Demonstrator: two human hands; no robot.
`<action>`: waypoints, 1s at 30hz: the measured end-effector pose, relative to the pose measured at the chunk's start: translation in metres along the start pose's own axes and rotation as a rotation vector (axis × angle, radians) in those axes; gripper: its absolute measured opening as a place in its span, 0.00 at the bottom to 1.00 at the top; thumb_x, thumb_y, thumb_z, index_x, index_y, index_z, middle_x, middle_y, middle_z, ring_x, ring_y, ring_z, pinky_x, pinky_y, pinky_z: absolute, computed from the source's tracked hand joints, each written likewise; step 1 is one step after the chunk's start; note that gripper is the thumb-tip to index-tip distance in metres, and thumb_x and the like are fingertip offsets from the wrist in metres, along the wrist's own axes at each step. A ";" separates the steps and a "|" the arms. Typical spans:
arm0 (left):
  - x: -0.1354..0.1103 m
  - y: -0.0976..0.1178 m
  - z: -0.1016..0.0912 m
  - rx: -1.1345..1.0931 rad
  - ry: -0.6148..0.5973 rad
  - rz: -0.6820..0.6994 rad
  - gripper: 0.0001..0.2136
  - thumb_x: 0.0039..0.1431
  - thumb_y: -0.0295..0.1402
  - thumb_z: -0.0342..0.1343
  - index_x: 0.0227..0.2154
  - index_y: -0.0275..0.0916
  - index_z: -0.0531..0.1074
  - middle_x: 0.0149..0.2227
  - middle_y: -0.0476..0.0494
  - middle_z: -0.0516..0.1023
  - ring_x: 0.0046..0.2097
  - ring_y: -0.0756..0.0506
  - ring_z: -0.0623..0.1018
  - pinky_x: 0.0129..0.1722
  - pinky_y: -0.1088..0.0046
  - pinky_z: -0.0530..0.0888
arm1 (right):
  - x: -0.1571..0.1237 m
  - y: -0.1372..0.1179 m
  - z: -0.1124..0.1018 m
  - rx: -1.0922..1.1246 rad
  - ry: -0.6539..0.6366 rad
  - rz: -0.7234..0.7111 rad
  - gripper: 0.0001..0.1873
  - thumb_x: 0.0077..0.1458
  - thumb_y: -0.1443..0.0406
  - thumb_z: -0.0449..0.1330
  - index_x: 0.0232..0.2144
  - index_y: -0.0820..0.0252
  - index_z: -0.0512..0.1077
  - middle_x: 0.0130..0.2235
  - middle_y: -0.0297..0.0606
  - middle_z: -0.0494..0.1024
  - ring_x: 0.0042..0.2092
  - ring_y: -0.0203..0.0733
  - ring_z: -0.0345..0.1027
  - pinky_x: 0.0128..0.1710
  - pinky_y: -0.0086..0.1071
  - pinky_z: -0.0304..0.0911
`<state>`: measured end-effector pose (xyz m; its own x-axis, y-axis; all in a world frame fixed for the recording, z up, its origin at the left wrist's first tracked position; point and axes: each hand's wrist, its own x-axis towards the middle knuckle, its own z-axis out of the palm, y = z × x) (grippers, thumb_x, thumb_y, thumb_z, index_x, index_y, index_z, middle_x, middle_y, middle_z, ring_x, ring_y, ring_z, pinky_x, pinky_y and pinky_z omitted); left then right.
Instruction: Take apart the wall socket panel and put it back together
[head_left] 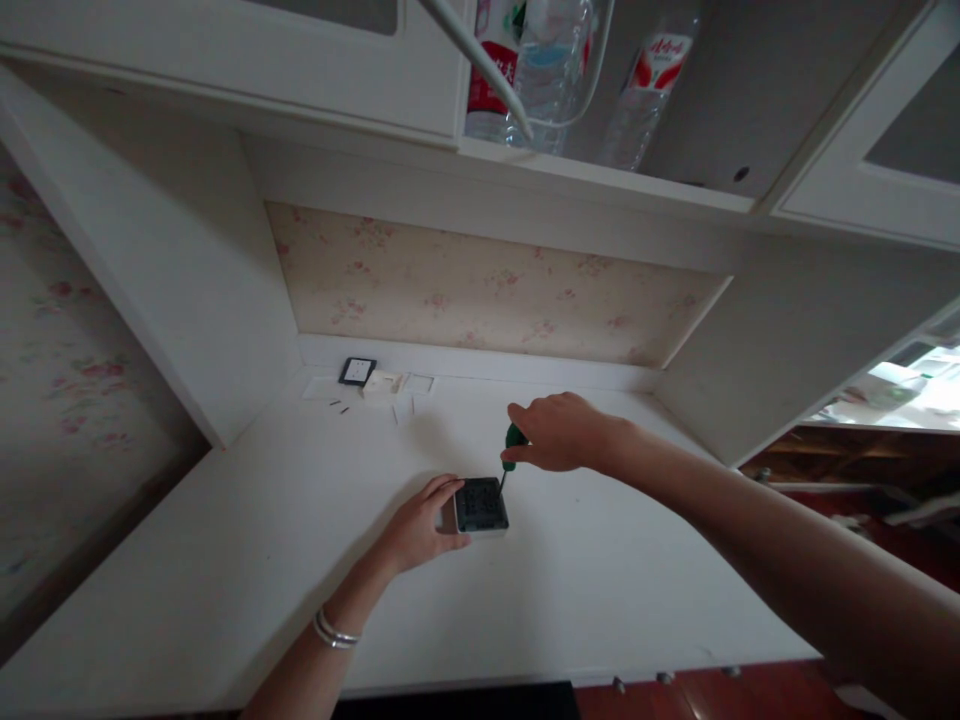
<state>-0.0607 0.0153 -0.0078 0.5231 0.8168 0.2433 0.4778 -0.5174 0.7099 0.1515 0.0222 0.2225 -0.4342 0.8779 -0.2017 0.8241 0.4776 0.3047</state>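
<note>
A square wall-socket module point(481, 505), dark inside a white frame, lies on the white desk point(300, 560). My left hand point(420, 525) grips its left edge with curled fingers and holds it flat. My right hand point(559, 432) is closed round a green-handled screwdriver point(511, 450), held nearly upright. Its tip touches the module's upper right corner.
Further back on the desk lie another dark socket part point(357, 371), several white cover plates point(384, 384) and a few small screws point(339, 406). White cabinet walls stand left and right. Plastic bottles point(551, 70) stand on the shelf overhead.
</note>
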 end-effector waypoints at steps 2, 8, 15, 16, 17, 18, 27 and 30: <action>0.000 0.001 -0.001 -0.009 0.002 -0.006 0.34 0.46 0.40 0.64 0.57 0.44 0.61 0.60 0.43 0.60 0.59 0.41 0.64 0.59 0.64 0.62 | 0.000 0.001 -0.001 0.050 -0.009 -0.039 0.27 0.56 0.48 0.50 0.50 0.60 0.63 0.42 0.51 0.76 0.41 0.56 0.72 0.35 0.41 0.61; 0.000 0.002 -0.001 -0.020 -0.005 -0.017 0.34 0.45 0.39 0.64 0.57 0.46 0.61 0.60 0.44 0.61 0.59 0.40 0.64 0.59 0.62 0.63 | 0.002 0.001 0.000 0.031 -0.003 -0.061 0.22 0.59 0.52 0.49 0.47 0.62 0.64 0.38 0.51 0.77 0.40 0.55 0.72 0.34 0.39 0.61; 0.000 0.003 -0.002 -0.026 0.004 -0.017 0.34 0.45 0.38 0.64 0.57 0.46 0.61 0.60 0.43 0.61 0.59 0.40 0.64 0.59 0.61 0.62 | 0.001 0.002 -0.001 0.114 -0.048 -0.092 0.22 0.58 0.54 0.50 0.51 0.58 0.61 0.47 0.49 0.74 0.41 0.51 0.72 0.34 0.37 0.61; 0.000 0.004 -0.002 -0.030 0.004 -0.016 0.34 0.45 0.38 0.65 0.57 0.46 0.61 0.60 0.43 0.61 0.59 0.39 0.64 0.59 0.61 0.62 | 0.000 0.002 0.000 0.096 -0.043 -0.085 0.21 0.58 0.54 0.50 0.49 0.59 0.63 0.45 0.49 0.75 0.41 0.52 0.72 0.34 0.38 0.61; 0.000 0.004 -0.002 -0.033 0.006 -0.015 0.34 0.45 0.39 0.65 0.57 0.46 0.62 0.60 0.43 0.61 0.59 0.39 0.64 0.59 0.61 0.63 | 0.000 0.001 0.001 0.062 -0.032 -0.061 0.21 0.59 0.52 0.48 0.46 0.61 0.65 0.42 0.50 0.76 0.41 0.53 0.72 0.35 0.39 0.61; 0.000 0.004 -0.002 -0.034 0.007 -0.013 0.34 0.45 0.39 0.64 0.57 0.46 0.62 0.60 0.43 0.61 0.59 0.39 0.64 0.59 0.61 0.63 | 0.000 0.001 0.002 0.029 -0.019 -0.027 0.24 0.59 0.50 0.47 0.43 0.62 0.67 0.39 0.51 0.76 0.41 0.55 0.72 0.36 0.41 0.60; -0.001 0.000 0.000 -0.006 0.001 -0.001 0.34 0.47 0.41 0.63 0.57 0.46 0.61 0.60 0.43 0.60 0.59 0.40 0.64 0.59 0.62 0.63 | -0.007 0.000 0.003 0.118 -0.009 -0.064 0.20 0.58 0.53 0.50 0.47 0.60 0.64 0.42 0.49 0.76 0.40 0.53 0.72 0.34 0.38 0.60; -0.001 -0.002 0.001 0.002 -0.006 0.003 0.34 0.47 0.42 0.63 0.58 0.45 0.60 0.61 0.43 0.60 0.59 0.40 0.64 0.59 0.62 0.63 | -0.007 -0.001 0.001 0.056 0.001 0.025 0.25 0.58 0.48 0.46 0.43 0.63 0.66 0.37 0.52 0.77 0.40 0.58 0.72 0.34 0.42 0.61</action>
<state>-0.0615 0.0157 -0.0102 0.5288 0.8138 0.2410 0.4776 -0.5201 0.7081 0.1542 0.0153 0.2227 -0.4136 0.8896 -0.1936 0.8538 0.4528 0.2568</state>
